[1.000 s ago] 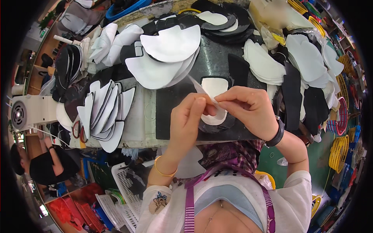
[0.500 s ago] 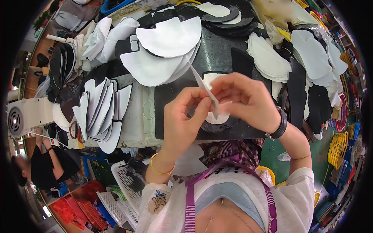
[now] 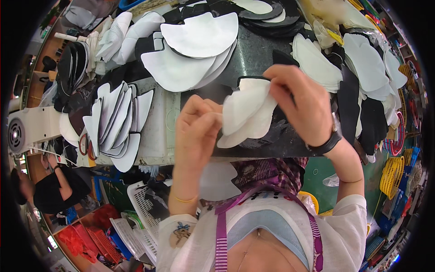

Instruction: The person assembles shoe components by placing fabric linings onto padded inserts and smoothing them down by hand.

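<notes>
Between my two hands a thin, curved white cut piece (image 3: 242, 106) is held up, slightly blurred. My left hand (image 3: 198, 127) pinches its left edge between thumb and fingers. My right hand (image 3: 301, 106) is closed at its upper right edge, the fingertips partly hidden behind the hand. Under it lies another white cut piece (image 3: 262, 124), with a black edge showing at the top, on the dark work board (image 3: 290, 145). Whether the two pieces touch I cannot tell.
A stack of white cut pieces (image 3: 199, 36) lies behind my left hand. Fanned white pieces (image 3: 115, 120) stand at left, beside red-handled scissors (image 3: 84, 144). More white pieces (image 3: 316, 61) and black strips (image 3: 348, 99) lie at right. Another person (image 3: 59, 188) is at far left.
The held white piece has turned from edge-on to broad side facing up. My hands have moved apart, the right one up and rightward, the left one slightly left.
</notes>
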Demonstrator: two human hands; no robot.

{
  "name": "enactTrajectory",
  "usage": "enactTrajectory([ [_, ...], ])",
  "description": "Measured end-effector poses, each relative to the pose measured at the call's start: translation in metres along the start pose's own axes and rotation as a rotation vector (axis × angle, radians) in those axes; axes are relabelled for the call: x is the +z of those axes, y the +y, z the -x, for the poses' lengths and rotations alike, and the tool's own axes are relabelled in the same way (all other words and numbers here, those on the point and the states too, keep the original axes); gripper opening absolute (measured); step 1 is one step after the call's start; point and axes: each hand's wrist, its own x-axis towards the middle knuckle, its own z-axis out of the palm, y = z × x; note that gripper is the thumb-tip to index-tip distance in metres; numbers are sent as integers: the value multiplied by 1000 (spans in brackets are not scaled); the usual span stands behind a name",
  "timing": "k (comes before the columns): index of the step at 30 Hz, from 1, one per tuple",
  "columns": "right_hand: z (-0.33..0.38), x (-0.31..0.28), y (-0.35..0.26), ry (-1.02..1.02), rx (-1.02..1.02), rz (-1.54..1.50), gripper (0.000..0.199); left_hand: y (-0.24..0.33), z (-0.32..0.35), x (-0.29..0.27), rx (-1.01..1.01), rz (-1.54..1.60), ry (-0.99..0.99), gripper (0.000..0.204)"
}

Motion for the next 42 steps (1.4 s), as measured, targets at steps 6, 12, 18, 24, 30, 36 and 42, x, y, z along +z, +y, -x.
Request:
enactTrajectory([
  [6, -2, -43, 30, 318, 281, 309, 20, 53, 19, -34, 265, -35, 25, 14],
  [12, 11, 6, -22, -41, -467, 253, 33, 6, 5, 14, -90, -908, -32, 49],
  [18, -6, -19, 2, -211, -72, -157, 52, 3, 18, 11, -27, -719, -47, 23],
  [24, -13, -11, 27, -946, 479, -508, 29, 2, 20, 1, -33, -931, -40, 17],
  [30, 23, 24, 51, -811, 521, -411, 28, -3, 3, -9, -161, -1279, 91, 21],
  [36, 22, 33, 46, -732, 459, -438, 25, 0, 2, -20, -172, -1359, 84, 24],
  [42, 16, 26, 47, -830, 460, -377, 22, 28, 40, -27, -342, -1279, -430, 16],
])
